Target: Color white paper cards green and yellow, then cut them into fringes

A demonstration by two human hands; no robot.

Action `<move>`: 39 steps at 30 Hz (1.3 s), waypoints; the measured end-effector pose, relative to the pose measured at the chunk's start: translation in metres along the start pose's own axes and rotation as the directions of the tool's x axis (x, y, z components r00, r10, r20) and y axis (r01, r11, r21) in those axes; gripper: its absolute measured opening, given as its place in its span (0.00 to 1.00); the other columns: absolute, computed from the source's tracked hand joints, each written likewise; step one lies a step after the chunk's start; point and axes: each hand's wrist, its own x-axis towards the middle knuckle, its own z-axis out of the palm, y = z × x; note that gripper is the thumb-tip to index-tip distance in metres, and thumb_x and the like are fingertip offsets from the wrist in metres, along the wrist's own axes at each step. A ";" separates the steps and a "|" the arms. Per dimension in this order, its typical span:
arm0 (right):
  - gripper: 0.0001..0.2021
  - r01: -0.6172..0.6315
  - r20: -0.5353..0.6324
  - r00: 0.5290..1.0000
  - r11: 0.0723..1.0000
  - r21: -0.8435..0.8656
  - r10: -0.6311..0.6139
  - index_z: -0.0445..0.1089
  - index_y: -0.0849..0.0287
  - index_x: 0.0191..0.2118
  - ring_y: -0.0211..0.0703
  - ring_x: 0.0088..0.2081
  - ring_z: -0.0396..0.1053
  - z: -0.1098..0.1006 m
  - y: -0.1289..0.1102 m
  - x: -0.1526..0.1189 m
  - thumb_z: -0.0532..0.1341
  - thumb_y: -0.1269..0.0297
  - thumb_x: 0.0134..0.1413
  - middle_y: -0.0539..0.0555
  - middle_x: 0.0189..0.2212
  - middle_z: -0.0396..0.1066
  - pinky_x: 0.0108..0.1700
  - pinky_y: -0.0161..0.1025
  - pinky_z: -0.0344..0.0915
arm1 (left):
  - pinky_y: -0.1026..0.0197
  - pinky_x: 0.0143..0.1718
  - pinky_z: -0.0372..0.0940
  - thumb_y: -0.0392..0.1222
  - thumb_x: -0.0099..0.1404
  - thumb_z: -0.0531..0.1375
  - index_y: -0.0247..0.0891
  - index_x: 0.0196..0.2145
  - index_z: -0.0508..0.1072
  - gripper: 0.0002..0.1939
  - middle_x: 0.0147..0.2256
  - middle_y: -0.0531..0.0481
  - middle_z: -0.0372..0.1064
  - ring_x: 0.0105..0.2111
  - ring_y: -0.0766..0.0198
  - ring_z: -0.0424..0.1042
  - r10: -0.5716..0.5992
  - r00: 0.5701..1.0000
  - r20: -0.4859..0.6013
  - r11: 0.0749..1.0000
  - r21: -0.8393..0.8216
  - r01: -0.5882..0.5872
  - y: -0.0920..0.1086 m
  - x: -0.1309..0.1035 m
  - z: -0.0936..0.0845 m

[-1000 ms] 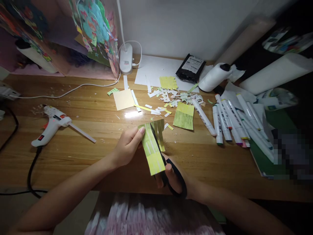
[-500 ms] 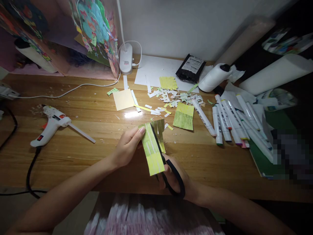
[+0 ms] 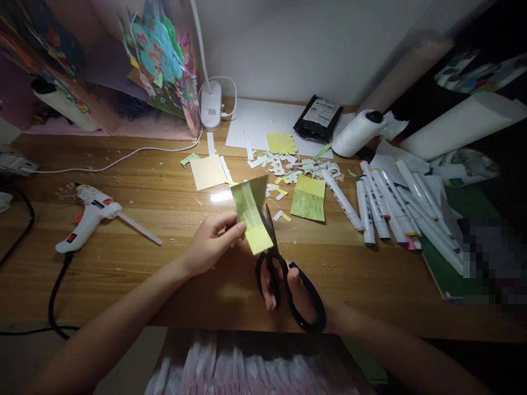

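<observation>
Pinched between the thumb and fingers of my left hand (image 3: 216, 241) is a folded green-and-yellow paper (image 3: 252, 219) with pale stripes, its two flaps spread apart at the top. My right hand (image 3: 302, 293) has its thumb and fingers through the handles of black scissors (image 3: 272, 249). The blades point up, slightly parted, at the paper's right side and lower edge. A green-yellow square (image 3: 308, 197) lies on the table just beyond, near white and yellow paper scraps (image 3: 280, 189).
A glue gun (image 3: 88, 219) lies at the left on the wooden table (image 3: 164, 285). Several markers (image 3: 387, 203) lie at the right. Behind are a beige square (image 3: 208, 172), a power strip (image 3: 211, 107), a black packet (image 3: 318, 118) and a white roll (image 3: 357, 133).
The paper has moved up and tilted, its flaps now more spread. The scissors have drawn down and away from between the flaps, their blades and handles parted.
</observation>
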 end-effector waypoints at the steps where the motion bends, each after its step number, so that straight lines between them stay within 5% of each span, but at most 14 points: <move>1: 0.35 -0.029 0.031 0.999 0.998 0.055 0.027 0.59 0.59 0.30 0.35 0.19 0.58 0.000 0.001 -0.001 0.38 0.28 0.47 0.48 0.18 0.61 0.23 0.33 0.56 | 0.66 0.24 0.52 0.46 0.64 0.53 0.37 0.20 0.61 0.17 0.19 0.56 0.55 0.21 0.69 0.56 0.027 0.998 -0.061 0.999 0.048 -0.024 -0.002 0.002 -0.005; 7: 0.33 -0.106 0.210 0.974 0.987 0.118 0.080 0.59 0.61 0.34 0.35 0.22 0.59 -0.003 -0.005 -0.007 0.42 0.30 0.49 0.49 0.21 0.61 0.27 0.33 0.58 | 0.65 0.25 0.51 0.44 0.63 0.52 0.37 0.21 0.62 0.14 0.20 0.55 0.56 0.22 0.68 0.56 0.129 0.959 -0.254 0.974 0.212 -0.075 -0.004 0.008 -0.023; 16: 0.34 -0.131 0.189 0.975 0.989 0.064 0.117 0.59 0.60 0.33 0.33 0.18 0.57 -0.005 0.011 -0.008 0.40 0.29 0.48 0.47 0.17 0.60 0.21 0.30 0.55 | 0.65 0.24 0.51 0.42 0.61 0.51 0.37 0.19 0.61 0.14 0.18 0.56 0.56 0.21 0.68 0.56 0.136 0.983 -0.127 0.949 0.300 -0.093 0.003 0.005 -0.013; 39: 0.33 -0.193 0.165 0.969 0.980 0.040 0.184 0.57 0.59 0.30 0.32 0.15 0.57 -0.006 0.013 -0.010 0.43 0.28 0.45 0.45 0.14 0.60 0.18 0.29 0.54 | 0.65 0.23 0.49 0.46 0.63 0.52 0.38 0.20 0.60 0.16 0.18 0.57 0.54 0.20 0.69 0.54 0.089 0.984 -0.152 0.987 0.148 -0.066 -0.004 0.005 -0.011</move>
